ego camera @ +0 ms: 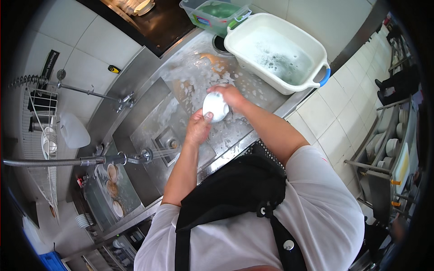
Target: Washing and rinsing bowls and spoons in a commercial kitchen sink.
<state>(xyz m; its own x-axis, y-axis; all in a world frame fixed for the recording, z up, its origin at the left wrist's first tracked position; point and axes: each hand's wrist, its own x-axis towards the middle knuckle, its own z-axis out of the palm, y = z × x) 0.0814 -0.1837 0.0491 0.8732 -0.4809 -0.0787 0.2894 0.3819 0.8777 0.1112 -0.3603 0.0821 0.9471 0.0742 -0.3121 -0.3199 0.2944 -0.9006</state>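
A small white bowl [215,107] is held over the wet steel counter beside the sink. My left hand [199,126] grips its near left side, the thumb resting on the white surface. At the upper right edge of the bowl, my right hand [229,96] closes around the rim with bent fingers. Whether a sponge is inside the right hand is hidden. Suds spread over the steel drainboard [247,78] beneath and beyond both hands.
A white tub [237,44] of soapy water stands at the upper right, with a clear plastic container [195,15] behind it. Water streams from a spray nozzle [146,155] into the steel sink [135,135]. Several round dishes [112,188] sit lower left. A dish cart [373,169] stands right.
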